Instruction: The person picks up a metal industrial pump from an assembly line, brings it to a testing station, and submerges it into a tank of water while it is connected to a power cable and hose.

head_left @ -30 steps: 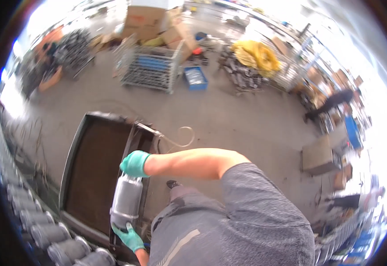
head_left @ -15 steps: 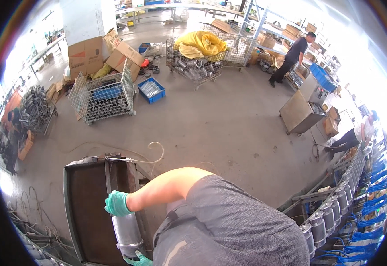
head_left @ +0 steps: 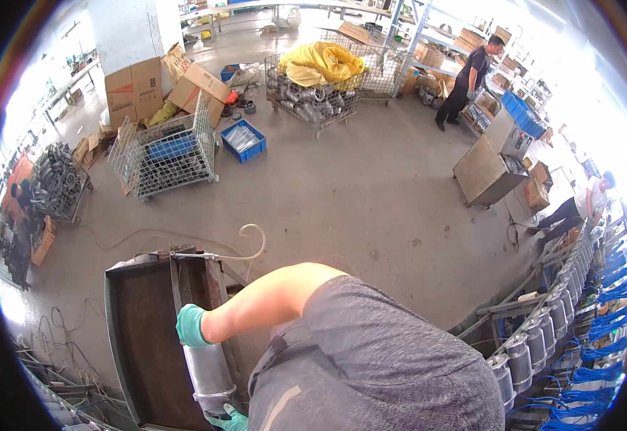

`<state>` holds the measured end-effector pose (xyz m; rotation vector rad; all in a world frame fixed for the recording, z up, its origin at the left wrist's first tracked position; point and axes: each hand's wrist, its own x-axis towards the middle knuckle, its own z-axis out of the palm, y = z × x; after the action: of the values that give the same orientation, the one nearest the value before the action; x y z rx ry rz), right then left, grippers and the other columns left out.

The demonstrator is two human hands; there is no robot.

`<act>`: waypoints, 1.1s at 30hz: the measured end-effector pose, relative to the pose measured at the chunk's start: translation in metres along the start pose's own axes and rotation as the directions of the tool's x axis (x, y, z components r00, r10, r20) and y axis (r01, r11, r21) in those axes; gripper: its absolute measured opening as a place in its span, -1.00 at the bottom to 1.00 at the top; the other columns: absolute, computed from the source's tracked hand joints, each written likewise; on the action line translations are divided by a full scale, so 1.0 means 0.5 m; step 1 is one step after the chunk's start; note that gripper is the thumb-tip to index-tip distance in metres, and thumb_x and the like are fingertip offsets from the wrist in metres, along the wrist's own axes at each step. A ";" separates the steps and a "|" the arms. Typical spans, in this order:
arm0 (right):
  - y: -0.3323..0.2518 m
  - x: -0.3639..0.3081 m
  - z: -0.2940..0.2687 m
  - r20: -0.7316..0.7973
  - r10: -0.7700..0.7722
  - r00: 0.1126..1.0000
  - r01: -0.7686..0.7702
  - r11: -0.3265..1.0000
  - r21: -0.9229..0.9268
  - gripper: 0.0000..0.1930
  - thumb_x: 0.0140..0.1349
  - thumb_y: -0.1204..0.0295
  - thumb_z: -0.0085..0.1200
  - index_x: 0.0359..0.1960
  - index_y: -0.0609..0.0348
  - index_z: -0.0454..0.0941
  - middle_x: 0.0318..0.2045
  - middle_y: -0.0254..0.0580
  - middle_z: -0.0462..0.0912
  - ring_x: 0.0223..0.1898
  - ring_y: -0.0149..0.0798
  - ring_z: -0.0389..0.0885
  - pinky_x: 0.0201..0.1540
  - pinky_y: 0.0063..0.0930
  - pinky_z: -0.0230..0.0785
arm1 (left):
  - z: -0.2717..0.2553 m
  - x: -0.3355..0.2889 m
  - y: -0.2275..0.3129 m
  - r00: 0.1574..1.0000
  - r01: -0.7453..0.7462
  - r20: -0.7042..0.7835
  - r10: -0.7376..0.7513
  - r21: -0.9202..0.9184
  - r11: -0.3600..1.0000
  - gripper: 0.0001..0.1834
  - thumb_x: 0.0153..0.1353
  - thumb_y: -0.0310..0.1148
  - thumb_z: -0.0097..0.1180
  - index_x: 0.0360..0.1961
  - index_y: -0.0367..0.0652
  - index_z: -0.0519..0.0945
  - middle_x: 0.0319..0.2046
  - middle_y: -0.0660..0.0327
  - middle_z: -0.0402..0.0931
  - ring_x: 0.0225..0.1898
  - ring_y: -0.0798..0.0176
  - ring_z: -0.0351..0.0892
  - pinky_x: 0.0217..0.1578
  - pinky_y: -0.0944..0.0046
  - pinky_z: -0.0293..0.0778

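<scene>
A silvery metal cylinder [head_left: 210, 370] with a raised band near its lower end lies over a shallow dark metal tray [head_left: 138, 316] at the lower left. My right hand [head_left: 192, 327], in a green glove, closes over the cylinder's far end, its fingertips partly hidden. At the near end, my left hand [head_left: 228, 419], gloved too, grips the cylinder by the banded part; only the thumb side shows, cut by the lower edge. My bare right forearm and grey sleeve hide part of the tray's right side.
A pale curved hose [head_left: 254, 241] rises beyond the tray. Wire cages [head_left: 173, 161], a blue crate [head_left: 243, 141] and cartons stand farther off. Several similar cylinders [head_left: 519, 363] line a rack at right beside blue cables [head_left: 592, 375]. Two people work at the right, near a metal cabinet [head_left: 482, 172].
My right hand has shifted slightly right and up around the cylinder's far end, its fingers now less visible. The cylinder has moved slightly right. The person in black has shifted posture.
</scene>
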<state>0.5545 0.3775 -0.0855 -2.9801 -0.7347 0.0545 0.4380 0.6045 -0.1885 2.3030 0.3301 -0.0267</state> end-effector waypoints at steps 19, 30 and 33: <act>-0.003 -0.004 -0.086 0.132 0.035 0.991 -0.053 0.989 0.135 -0.84 -0.02 0.37 0.23 -0.39 -0.03 0.80 -0.38 -0.17 0.80 -0.28 -0.05 0.81 -0.37 -0.07 0.63 | -0.050 -0.082 -0.144 0.930 0.361 -0.100 -0.352 0.083 0.929 -0.17 0.33 -0.31 0.27 0.53 -0.15 0.12 0.40 -0.07 0.31 0.38 -0.03 0.33 0.40 0.08 0.21; 0.049 0.021 -0.086 0.370 -0.071 0.926 0.083 0.996 -0.017 -0.65 0.50 0.18 -0.13 -0.10 0.18 0.61 -0.29 0.01 0.78 -0.23 0.06 0.78 -0.16 -0.05 0.57 | -0.063 -0.126 -0.088 0.982 0.099 -0.131 -0.137 -0.264 0.959 -0.13 0.20 -0.41 0.38 0.50 -0.09 0.20 0.36 -0.07 0.37 0.36 -0.06 0.38 0.36 0.08 0.30; 0.053 0.014 -0.096 0.362 -0.080 0.929 0.108 0.992 -0.059 -0.66 0.49 0.20 -0.12 -0.16 0.19 0.63 -0.30 0.02 0.78 -0.24 0.04 0.78 -0.17 -0.07 0.58 | -0.064 -0.132 -0.073 0.978 0.131 -0.132 -0.160 -0.204 0.970 -0.12 0.21 -0.40 0.38 0.50 -0.10 0.20 0.37 -0.08 0.36 0.37 -0.07 0.38 0.37 0.08 0.30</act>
<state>0.5754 0.3543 -0.0398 -3.0369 -0.9332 0.5938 0.3627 0.6364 -0.1846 2.0871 0.5541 0.0984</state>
